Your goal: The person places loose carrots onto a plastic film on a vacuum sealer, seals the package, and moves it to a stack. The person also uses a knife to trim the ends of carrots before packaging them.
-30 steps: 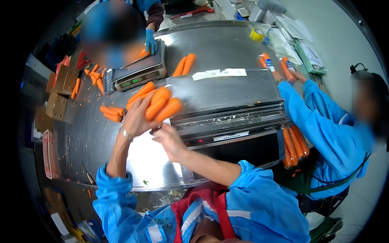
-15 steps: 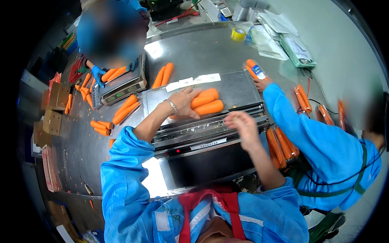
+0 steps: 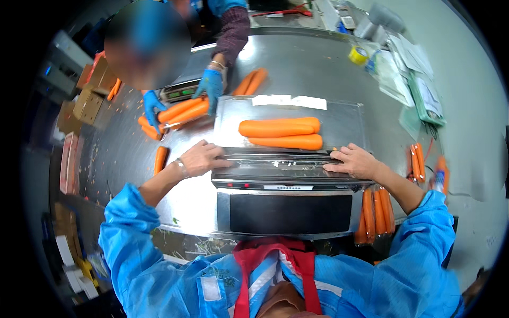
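Note:
Several carrots (image 3: pixel 281 127) lie side by side on the flat metal plate of a sealing machine (image 3: pixel 283 187). Clear plastic bag film (image 3: pixel 278 164), glossy and hard to make out, runs from them across the sealing slot. My left hand (image 3: pixel 203 158) is at the slot's left end, fingers and thumb closed at the film's edge. At the right end my right hand (image 3: pixel 354 161) pinches the other side, thumb below the curled fingers. Both hands are in front of the carrots, clear of them.
Across the table, a co-worker's blue-gloved hands (image 3: pixel 208 90) handle bagged carrots (image 3: pixel 185 112) by a scale (image 3: pixel 180 93). Packed carrots (image 3: pixel 375 212) lie right of the machine. Yellow tape (image 3: pixel 358 55) and plastic bags (image 3: pixel 389 79) are at the back right; cardboard boxes (image 3: pixel 87 106) stand left.
My left hand has left the carrots and come back to the slot's left end. My right hand has settled at its right end. The right co-worker's arm has left; the far co-worker reaches in.

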Demonstrator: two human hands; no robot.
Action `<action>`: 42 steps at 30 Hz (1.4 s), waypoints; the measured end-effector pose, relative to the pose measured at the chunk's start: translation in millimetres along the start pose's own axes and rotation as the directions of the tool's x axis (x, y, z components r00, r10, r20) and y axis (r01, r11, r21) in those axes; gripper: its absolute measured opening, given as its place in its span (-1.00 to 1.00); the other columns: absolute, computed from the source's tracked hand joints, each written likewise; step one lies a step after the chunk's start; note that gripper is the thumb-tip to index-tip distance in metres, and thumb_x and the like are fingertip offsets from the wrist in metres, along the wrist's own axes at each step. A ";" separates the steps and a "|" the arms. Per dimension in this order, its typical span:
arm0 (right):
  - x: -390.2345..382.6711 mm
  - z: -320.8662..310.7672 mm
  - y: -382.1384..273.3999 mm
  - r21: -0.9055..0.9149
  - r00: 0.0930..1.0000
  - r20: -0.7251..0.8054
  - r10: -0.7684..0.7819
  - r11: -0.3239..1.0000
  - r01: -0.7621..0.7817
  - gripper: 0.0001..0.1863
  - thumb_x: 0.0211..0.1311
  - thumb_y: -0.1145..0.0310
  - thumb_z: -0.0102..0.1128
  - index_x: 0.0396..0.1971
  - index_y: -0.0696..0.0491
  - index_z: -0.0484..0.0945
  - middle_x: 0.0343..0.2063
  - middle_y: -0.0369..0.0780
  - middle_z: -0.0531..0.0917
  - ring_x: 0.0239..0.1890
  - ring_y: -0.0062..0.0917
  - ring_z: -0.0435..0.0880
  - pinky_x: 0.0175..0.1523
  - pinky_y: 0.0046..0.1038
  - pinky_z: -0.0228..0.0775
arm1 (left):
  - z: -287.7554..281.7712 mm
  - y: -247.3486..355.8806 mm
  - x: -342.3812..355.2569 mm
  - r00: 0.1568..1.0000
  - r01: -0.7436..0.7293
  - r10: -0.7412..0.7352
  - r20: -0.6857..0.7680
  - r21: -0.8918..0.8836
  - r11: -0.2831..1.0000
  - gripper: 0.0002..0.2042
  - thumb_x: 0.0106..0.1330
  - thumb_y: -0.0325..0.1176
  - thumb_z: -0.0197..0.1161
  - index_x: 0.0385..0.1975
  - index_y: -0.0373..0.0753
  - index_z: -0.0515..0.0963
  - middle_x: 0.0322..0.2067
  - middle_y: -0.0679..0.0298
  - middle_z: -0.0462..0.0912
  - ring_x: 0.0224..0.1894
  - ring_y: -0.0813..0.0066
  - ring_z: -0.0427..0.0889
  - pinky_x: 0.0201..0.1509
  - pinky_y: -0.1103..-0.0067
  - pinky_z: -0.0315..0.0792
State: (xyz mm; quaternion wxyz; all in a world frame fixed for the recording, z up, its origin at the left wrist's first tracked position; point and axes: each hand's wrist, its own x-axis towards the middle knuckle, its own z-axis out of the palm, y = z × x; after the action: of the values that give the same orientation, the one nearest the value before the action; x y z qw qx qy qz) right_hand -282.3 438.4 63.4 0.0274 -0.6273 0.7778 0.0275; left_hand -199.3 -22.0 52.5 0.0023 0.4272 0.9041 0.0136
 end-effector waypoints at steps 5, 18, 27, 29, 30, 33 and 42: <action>22.3 17.0 -18.1 0.780 0.891 -0.052 0.451 0.576 -0.246 -0.99 0.13 0.47 0.05 -0.45 0.06 0.45 -0.21 -0.22 0.50 -0.34 -0.42 0.56 -0.19 -0.43 0.50 | 25.8 3.8 19.2 0.988 -0.023 -0.005 -0.155 -0.178 0.984 -0.91 0.06 -0.41 0.21 -0.43 -0.06 0.56 -0.35 0.38 0.52 -0.31 0.45 0.55 -0.27 0.55 0.43; 50.7 -76.7 52.4 0.578 0.437 -0.688 0.579 0.802 -0.151 -0.77 0.22 0.57 -0.10 -0.13 0.14 0.41 -0.05 -0.05 0.53 -0.02 -0.29 0.55 0.14 -0.34 0.37 | -91.4 -39.7 62.5 0.681 0.135 -0.350 -0.644 -0.360 0.923 -0.72 0.28 -0.60 -0.04 -0.02 -0.26 0.34 -0.05 0.10 0.53 0.01 0.26 0.54 0.12 0.41 0.44; 75.6 36.2 98.1 0.078 0.885 -0.315 0.344 0.938 -0.337 -0.58 0.14 0.41 0.06 0.05 0.07 0.37 0.16 -0.09 0.32 0.17 -0.23 0.33 0.25 -0.27 0.15 | 30.7 -74.8 87.8 0.931 0.362 -0.363 0.033 -0.211 0.908 -0.54 0.32 -0.24 -0.08 0.23 -0.09 0.16 0.33 0.22 -0.02 0.31 0.27 0.10 0.37 0.39 0.05; 67.7 51.2 80.0 0.253 0.834 -0.318 0.451 0.888 -0.384 -0.61 0.17 0.40 0.03 0.03 0.09 0.39 0.13 -0.07 0.35 0.17 -0.21 0.33 0.25 -0.29 0.13 | 38.3 -61.8 83.2 0.934 0.335 -0.357 -0.021 -0.297 0.894 -0.56 0.40 -0.17 -0.29 0.16 -0.30 0.23 0.31 0.07 -0.01 0.32 0.17 0.05 0.36 0.41 0.01; 63.3 57.4 69.2 0.337 0.805 -0.316 0.503 0.852 -0.400 -0.63 0.19 0.40 0.02 0.02 0.10 0.40 0.12 -0.06 0.36 0.16 -0.20 0.33 0.25 -0.30 0.12 | 47.5 -55.4 72.1 0.939 0.244 -0.319 -0.129 -0.405 0.881 -0.53 0.42 -0.12 -0.30 0.25 -0.19 0.15 0.31 0.10 0.02 0.32 0.25 0.11 0.36 0.41 0.03; 55.0 23.5 28.3 0.904 0.633 0.091 0.769 0.203 -0.376 -0.66 0.34 0.28 -0.15 -0.10 0.21 0.47 -0.10 -0.06 0.55 0.00 -0.30 0.50 0.13 -0.29 0.25 | 26.0 -9.2 54.9 0.844 0.270 -0.527 0.098 -0.927 0.261 -0.54 0.44 -0.13 -0.29 0.18 -0.32 0.25 0.09 0.08 0.39 0.03 0.29 0.45 0.17 0.41 0.29; -13.2 26.5 -116.5 0.530 0.589 0.696 0.411 -0.847 -0.035 -0.58 0.39 0.21 -0.27 -0.28 0.26 0.48 -0.43 -0.12 0.61 -0.36 -0.38 0.63 -0.21 -0.32 0.53 | 36.1 153.1 -22.3 0.488 0.132 -0.319 0.813 -0.430 -0.893 -0.63 0.42 -0.17 -0.20 -0.01 -0.36 0.30 -0.21 0.04 0.57 -0.30 0.20 0.66 -0.24 0.37 0.62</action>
State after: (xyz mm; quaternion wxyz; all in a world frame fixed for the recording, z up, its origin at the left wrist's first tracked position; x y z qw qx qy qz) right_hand -165.4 428.7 37.1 0.4455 0.2037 0.4996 -0.7144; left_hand -66.2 58.8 20.3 0.3125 -0.3616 0.4062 0.7788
